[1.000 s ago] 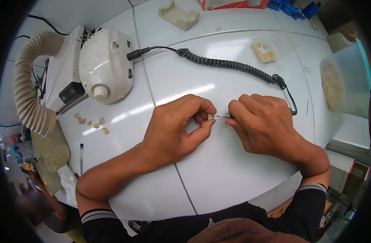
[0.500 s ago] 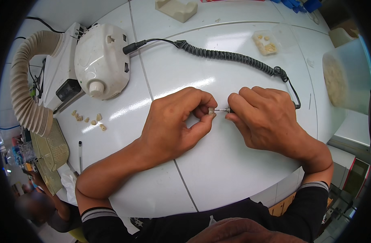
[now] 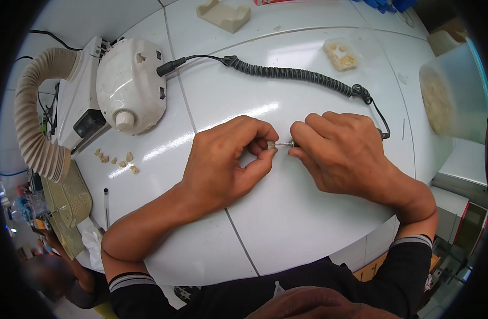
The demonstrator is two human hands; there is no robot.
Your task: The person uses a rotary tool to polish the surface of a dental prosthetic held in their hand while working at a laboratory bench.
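Observation:
Between the thumb and fingertips of my left hand (image 3: 225, 159) is pinched a small tooth-shaped piece (image 3: 271, 144), pale with a greyish face. My right hand (image 3: 342, 151) is wrapped round a rotary handpiece (image 3: 292, 143), whose body is mostly hidden by the fingers. Its thin metal bit points left and meets the small piece, or comes very close to it. From behind my right hand a black coiled cord (image 3: 297, 73) runs to the white control unit (image 3: 131, 85) at the left.
Several tooth-coloured pieces (image 3: 114, 160) lie left of my left forearm, near a pen (image 3: 106, 207). A clear box of yellowish pieces (image 3: 340, 55) stands at the back right, a large tub (image 3: 454, 90) beyond. A ribbed hose (image 3: 28, 111) and a green basket (image 3: 73, 196) flank the left edge. Another person sits lower left.
The whole scene has shifted slightly left in the picture as the view moved. Both hands keep their hold, the bit still at the small piece.

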